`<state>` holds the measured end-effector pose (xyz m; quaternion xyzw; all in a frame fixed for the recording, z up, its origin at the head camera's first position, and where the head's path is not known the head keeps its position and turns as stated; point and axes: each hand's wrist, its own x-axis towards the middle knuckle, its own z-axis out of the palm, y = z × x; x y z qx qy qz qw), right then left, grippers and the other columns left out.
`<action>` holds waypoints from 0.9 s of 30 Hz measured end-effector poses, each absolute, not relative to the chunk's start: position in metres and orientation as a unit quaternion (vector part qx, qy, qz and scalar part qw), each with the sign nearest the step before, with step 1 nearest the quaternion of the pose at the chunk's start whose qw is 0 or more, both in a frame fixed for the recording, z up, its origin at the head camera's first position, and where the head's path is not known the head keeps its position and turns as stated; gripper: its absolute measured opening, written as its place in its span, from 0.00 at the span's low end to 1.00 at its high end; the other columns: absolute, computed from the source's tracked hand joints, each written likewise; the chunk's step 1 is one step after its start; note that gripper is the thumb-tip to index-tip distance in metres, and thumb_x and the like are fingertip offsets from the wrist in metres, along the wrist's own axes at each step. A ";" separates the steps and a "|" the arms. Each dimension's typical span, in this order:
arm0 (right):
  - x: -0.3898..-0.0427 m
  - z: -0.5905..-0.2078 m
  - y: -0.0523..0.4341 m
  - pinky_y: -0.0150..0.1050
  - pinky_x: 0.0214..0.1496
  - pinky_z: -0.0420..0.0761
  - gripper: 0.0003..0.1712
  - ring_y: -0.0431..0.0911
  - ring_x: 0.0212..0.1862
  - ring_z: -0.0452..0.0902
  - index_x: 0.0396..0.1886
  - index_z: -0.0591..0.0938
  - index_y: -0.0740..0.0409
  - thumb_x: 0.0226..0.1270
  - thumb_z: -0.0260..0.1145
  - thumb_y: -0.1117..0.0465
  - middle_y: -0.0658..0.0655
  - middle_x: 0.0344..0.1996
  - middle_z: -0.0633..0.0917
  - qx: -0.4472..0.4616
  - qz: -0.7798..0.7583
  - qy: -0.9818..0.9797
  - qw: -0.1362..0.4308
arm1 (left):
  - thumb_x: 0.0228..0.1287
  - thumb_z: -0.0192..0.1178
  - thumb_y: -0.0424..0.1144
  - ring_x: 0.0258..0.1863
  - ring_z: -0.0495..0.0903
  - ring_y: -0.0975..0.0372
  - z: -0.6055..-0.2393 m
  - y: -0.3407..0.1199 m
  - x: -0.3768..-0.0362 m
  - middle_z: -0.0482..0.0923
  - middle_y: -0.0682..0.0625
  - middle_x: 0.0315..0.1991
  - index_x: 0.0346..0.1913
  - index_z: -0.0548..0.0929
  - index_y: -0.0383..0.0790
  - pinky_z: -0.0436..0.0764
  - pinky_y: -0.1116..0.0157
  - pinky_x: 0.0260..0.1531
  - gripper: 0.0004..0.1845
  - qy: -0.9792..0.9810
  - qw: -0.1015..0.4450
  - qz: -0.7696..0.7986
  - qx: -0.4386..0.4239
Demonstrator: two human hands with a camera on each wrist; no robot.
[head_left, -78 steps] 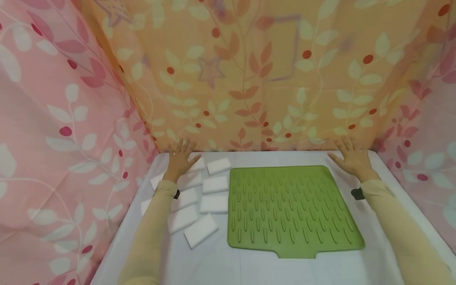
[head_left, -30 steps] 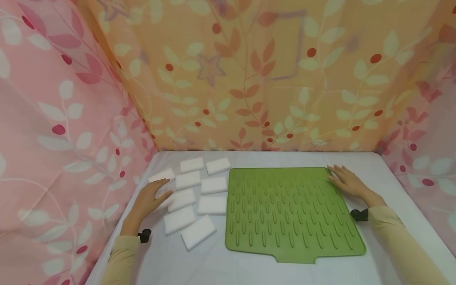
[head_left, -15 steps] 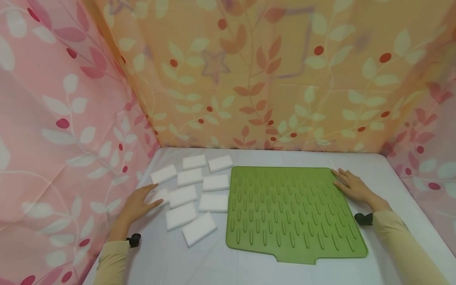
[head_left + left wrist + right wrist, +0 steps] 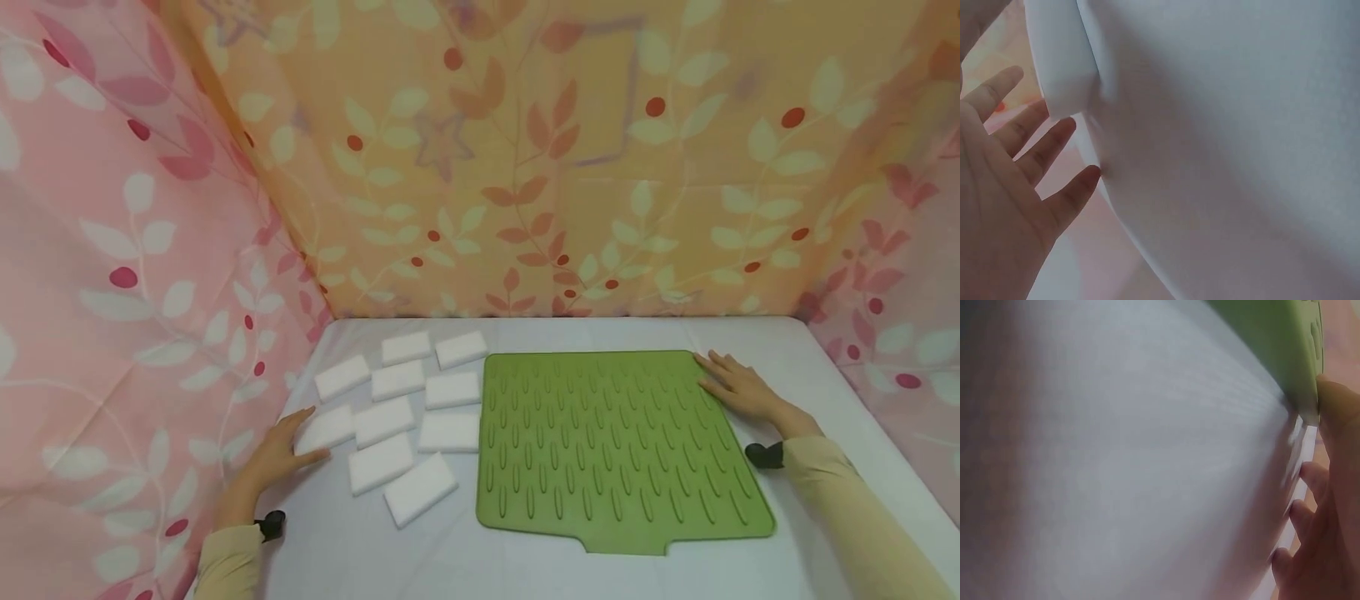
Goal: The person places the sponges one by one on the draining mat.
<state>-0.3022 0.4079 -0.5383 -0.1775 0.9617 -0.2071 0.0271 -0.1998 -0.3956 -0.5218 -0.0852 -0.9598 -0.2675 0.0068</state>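
Note:
A green ridged mat [image 4: 615,446] lies flat on the white table [image 4: 465,550]. Left of it lie several white sponge blocks [image 4: 405,400]. My left hand [image 4: 279,454] rests flat on the table at its left edge, fingers straight, fingertips against the nearest white block [image 4: 324,429]; in the left wrist view the fingers [image 4: 1041,147] spread beside a white block [image 4: 1063,59]. My right hand [image 4: 738,387] lies flat at the mat's far right corner, fingers touching its edge. In the right wrist view the mat's edge [image 4: 1272,344] shows beside that hand's fingers [image 4: 1316,481].
Floral cloth walls enclose the table: pink on the left [image 4: 127,275], orange at the back [image 4: 540,158], pink on the right [image 4: 892,275]. Bare white table shows in front of the mat and behind it.
Both hands have drawn back from the rear wall toward me. The left hand slid along the table's left side to the nearest blocks; the right settled at the mat's far right corner.

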 end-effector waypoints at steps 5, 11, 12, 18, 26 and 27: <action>-0.303 -0.539 0.408 0.74 0.57 0.41 0.35 0.76 0.65 0.41 0.72 0.53 0.58 0.72 0.49 0.49 0.75 0.67 0.52 -0.176 -0.210 0.961 0.029 | 0.45 0.72 0.48 0.61 0.57 0.36 -0.524 -0.401 -0.198 0.59 0.27 0.62 0.66 0.60 0.27 0.58 0.38 0.57 0.49 -0.954 0.000 -0.289 -0.076; -0.302 -0.541 0.408 0.75 0.57 0.41 0.35 0.77 0.65 0.42 0.72 0.53 0.58 0.72 0.50 0.49 0.76 0.67 0.53 -0.177 -0.205 0.962 0.027 | 0.43 0.73 0.44 0.56 0.65 0.36 -0.523 -0.403 -0.198 0.67 0.26 0.55 0.62 0.65 0.24 0.63 0.40 0.53 0.45 -0.959 0.009 -0.267 -0.090; -0.302 -0.541 0.408 0.75 0.57 0.41 0.35 0.77 0.65 0.42 0.72 0.53 0.58 0.72 0.50 0.49 0.76 0.67 0.53 -0.176 -0.204 0.963 0.027 | 0.43 0.73 0.43 0.54 0.66 0.36 -0.523 -0.403 -0.198 0.68 0.26 0.54 0.61 0.66 0.23 0.65 0.41 0.52 0.44 -0.960 0.012 -0.262 -0.094; -0.302 -0.541 0.409 0.74 0.57 0.41 0.36 0.76 0.65 0.41 0.72 0.53 0.57 0.72 0.50 0.48 0.75 0.67 0.53 -0.178 -0.203 0.962 0.027 | 0.42 0.74 0.42 0.46 0.72 0.43 -0.516 -0.402 -0.194 0.71 0.29 0.50 0.59 0.68 0.24 0.70 0.45 0.47 0.42 -0.964 0.013 -0.250 -0.090; -0.301 -0.538 0.406 0.74 0.58 0.40 0.35 0.76 0.66 0.40 0.72 0.53 0.58 0.72 0.50 0.49 0.75 0.67 0.52 -0.175 -0.206 0.962 0.036 | 0.44 0.73 0.44 0.52 0.68 0.40 -0.498 -0.402 -0.191 0.67 0.28 0.55 0.62 0.66 0.28 0.66 0.42 0.51 0.43 -0.962 0.008 -0.260 -0.084; -0.301 -0.537 0.406 0.74 0.58 0.40 0.35 0.76 0.66 0.40 0.72 0.53 0.58 0.72 0.50 0.49 0.75 0.67 0.52 -0.175 -0.207 0.962 0.037 | 0.44 0.73 0.44 0.52 0.68 0.40 -0.497 -0.403 -0.192 0.67 0.28 0.55 0.62 0.66 0.28 0.66 0.41 0.51 0.43 -0.962 0.007 -0.261 -0.085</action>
